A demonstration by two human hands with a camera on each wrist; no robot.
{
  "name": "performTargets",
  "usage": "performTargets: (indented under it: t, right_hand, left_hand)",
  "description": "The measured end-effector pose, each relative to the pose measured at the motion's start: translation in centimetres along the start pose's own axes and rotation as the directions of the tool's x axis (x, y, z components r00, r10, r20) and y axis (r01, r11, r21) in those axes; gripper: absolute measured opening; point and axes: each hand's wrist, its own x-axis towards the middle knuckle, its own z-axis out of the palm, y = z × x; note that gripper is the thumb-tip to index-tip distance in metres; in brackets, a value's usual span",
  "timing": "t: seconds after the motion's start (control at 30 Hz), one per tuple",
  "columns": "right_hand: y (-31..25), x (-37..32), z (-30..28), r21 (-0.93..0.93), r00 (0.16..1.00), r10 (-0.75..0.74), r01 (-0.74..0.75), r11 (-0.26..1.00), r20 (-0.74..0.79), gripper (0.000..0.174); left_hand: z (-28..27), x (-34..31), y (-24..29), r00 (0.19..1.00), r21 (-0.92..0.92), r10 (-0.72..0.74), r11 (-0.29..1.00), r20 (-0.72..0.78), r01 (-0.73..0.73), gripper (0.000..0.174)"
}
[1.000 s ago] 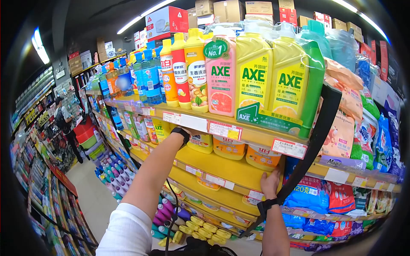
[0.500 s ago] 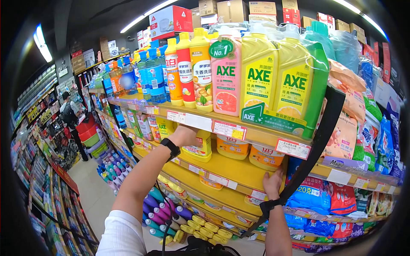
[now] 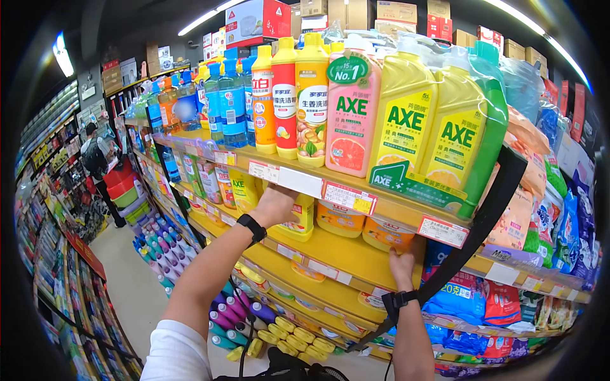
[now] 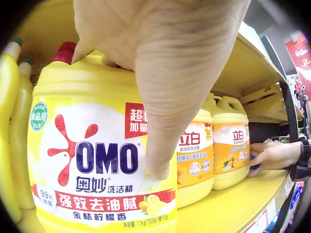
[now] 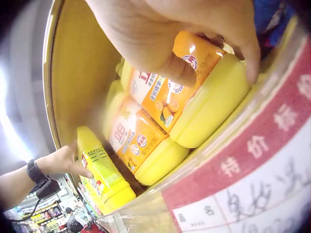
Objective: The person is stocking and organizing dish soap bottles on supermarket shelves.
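Gripping the OMO bottle (image 4: pixel 97 165), the left hand (image 3: pixel 273 206) reaches over its top, the thumb bent down onto the front label and another digit beside the red cap (image 4: pixel 64 52). The grip is fairly wide, about the jug's upper part; the remaining fingers are hidden. Compared with a second ago, this hand has come out from beneath the shelf edge (image 3: pixel 298 181) and now lies across the bottle's front. The right hand (image 3: pixel 401 270) has worked further round the side of the end bottle (image 5: pixel 209 114) since the last frame: it holds the lower part, partly open, one digit over the label and another near the base.

Both bottles are on the yellow shelf board (image 3: pixel 340 251), with an orange-labelled bottle (image 4: pixel 194 170) between them. The OMO bottle stands upright, its long axis vertical, cap up and label facing outward. The end bottle also stands roughly upright, front turned out.

The OMO bottle is a broad yellow jug with dark blue lettering, a red splash mark, a red banner and printed lemons. The end bottle is yellow too, with red characters and orange fruit on its label.
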Motion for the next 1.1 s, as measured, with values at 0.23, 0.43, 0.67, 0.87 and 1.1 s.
performTargets:
  t: [0.23,0.43,0.67,0.87,1.1]
  right_hand:
    - [-2.9,-1.9,3.2,0.072,0.965,-0.262,0.263,0.962,-0.033,0.086]
    - [-6.6,-3.2,5.4,0.116,0.936,-0.285,0.266,0.957,0.207,0.086]
    - [-4.0,-3.7,9.0,0.118,0.850,-0.508,0.495,0.861,0.142,0.080]
    - [-2.7,-4.7,7.9,0.092,0.859,-0.494,0.485,0.870,0.135,0.076]
    - [-0.6,-4.7,6.0,0.044,0.859,-0.500,0.499,0.866,0.112,0.071]
  left_hand:
    - [0.2,-0.1,-0.2,1.000,-0.026,0.013,1.000,-0.006,-0.013,0.101]
    - [0.5,-0.1,-0.4,1.000,-0.034,0.011,0.999,-0.010,-0.012,0.102]
    - [0.4,-0.1,-0.3,1.000,-0.037,-0.003,0.999,0.009,0.004,0.100]
    - [0.1,0.4,0.4,1.000,0.005,-0.011,1.000,0.020,0.011,0.100]
    - [-0.2,1.3,4.3,0.997,-0.079,0.061,0.995,-0.047,-0.064,0.096]
